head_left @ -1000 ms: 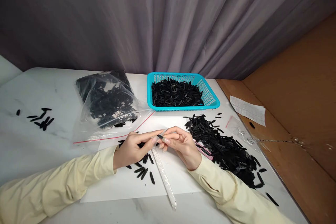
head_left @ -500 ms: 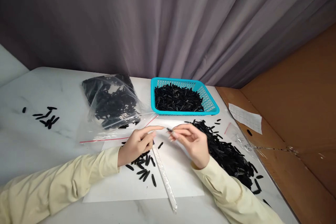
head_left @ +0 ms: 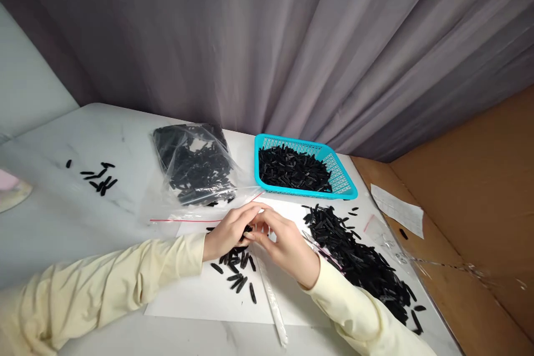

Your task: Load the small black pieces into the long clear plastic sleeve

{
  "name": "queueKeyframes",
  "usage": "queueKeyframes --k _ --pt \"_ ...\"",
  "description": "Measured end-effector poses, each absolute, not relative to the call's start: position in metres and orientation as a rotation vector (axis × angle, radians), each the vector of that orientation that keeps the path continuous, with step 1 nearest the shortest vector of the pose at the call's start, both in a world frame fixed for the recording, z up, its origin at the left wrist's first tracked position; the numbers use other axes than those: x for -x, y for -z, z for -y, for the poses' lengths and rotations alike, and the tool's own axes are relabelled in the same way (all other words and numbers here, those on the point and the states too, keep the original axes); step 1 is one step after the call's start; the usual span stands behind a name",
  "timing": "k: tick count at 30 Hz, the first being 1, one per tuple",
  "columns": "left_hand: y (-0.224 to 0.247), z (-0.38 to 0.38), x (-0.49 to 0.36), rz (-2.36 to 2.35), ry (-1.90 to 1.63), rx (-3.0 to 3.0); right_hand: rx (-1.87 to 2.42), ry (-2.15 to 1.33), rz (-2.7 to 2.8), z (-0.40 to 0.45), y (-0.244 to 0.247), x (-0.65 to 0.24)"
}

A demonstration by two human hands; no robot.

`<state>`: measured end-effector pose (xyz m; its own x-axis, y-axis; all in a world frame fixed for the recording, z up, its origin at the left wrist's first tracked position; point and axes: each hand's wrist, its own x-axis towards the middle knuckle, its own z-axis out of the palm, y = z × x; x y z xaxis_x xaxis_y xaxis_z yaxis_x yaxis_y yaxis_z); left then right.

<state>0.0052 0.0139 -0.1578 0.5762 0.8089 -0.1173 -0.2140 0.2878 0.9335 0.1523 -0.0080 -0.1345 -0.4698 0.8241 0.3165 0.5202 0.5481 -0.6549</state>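
Observation:
Over the white paper [head_left: 175,300], my left hand [head_left: 229,228] and my right hand [head_left: 287,242] meet, fingertips together. Small dark strips [head_left: 247,229] show between the fingers; how many, and which hand grips them, is partly hidden. Both hands have their fingers curled in. Below them lies a loose group of black elongated strips [head_left: 240,278] on the paper. A long white stick-like thing in a clear wrapper [head_left: 273,306] slants down beneath the right hand. To the right of that hand is a thin, pointed tool [head_left: 311,239], partly covered.
A turquoise basket [head_left: 308,194] holds many black strips. Left of it lies a clear zip bag [head_left: 196,172] of more. A large heap [head_left: 359,250] spreads at the right, near a small plastic bag [head_left: 384,233] and a paper slip [head_left: 396,211]. Several strips [head_left: 100,181] lie far left.
My hands, apart before with a strip in the right fingertips, have come together. The right hand moved left and down. The view has shifted, and a thin tool now shows by the heap.

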Motion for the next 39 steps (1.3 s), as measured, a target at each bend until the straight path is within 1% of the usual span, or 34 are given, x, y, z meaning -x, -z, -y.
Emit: queueKeyframes --k 5,9,12,18,23,30,39 --pt "0.162 -0.015 -0.007 -0.643 -0.747 -1.112 1.147 -1.054 1.899 0.008 0.148 -0.152" --pt "0.166 -0.016 -0.007 -0.616 -0.708 -1.176 1.119 -1.414 1.478 0.017 0.153 -0.157" --pt "0.165 -0.015 -0.008 -0.615 -0.660 -1.215 1.085 -1.577 1.225 0.026 0.156 -0.159" --pt "0.162 -0.014 -0.007 -0.697 -0.653 -1.286 1.056 -1.592 1.202 0.031 0.163 -0.156" --pt "0.165 -0.015 -0.007 -0.659 -0.649 -1.394 1.058 -1.603 1.186 0.028 0.170 -0.155" --pt "0.166 -0.016 -0.007 -0.672 -0.625 -1.324 0.914 -1.664 1.040 0.024 0.173 -0.165" --pt "0.161 -0.017 -0.009 -0.700 -0.644 -1.302 0.893 -1.677 1.006 0.025 0.169 -0.167"
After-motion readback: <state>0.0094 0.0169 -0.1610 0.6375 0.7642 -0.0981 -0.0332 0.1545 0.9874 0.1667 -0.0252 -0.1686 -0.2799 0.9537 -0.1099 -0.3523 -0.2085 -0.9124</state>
